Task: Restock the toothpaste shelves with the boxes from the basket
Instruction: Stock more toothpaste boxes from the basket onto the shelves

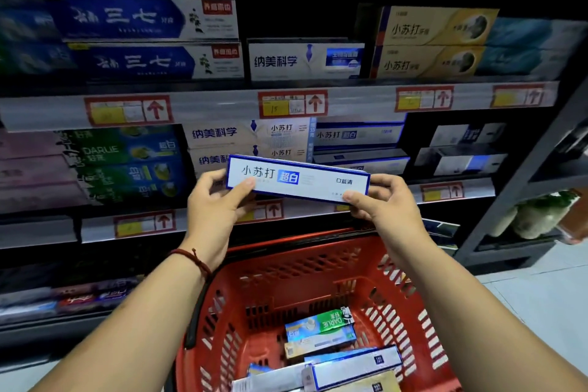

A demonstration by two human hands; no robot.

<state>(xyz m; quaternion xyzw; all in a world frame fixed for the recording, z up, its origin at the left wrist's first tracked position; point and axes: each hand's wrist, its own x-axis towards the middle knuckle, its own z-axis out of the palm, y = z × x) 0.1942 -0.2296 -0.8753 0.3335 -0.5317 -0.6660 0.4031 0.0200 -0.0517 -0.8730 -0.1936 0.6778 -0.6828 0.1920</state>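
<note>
Dark store shelving point(222, 103) carries rows of toothpaste boxes behind red-framed price tags point(292, 103), and pale floor point(525, 280) shows at right. Below, a red plastic basket point(273, 274) holds a green Darlie box point(321, 325) and perhaps four white-and-blue ones. The left hand point(213, 200) and right hand point(388, 204) pinch the ends of a white-and-blue toothpaste box point(296, 180) with curled fingers, above the basket, before the middle shelf.

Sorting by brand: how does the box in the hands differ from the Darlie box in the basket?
The held box is white with blue edges; the Darlie box is green and blue. The held box is gripped by left hand and right hand, text upright; the Darlie box lies in the basket, text upside down. Both are long cartons.
</note>
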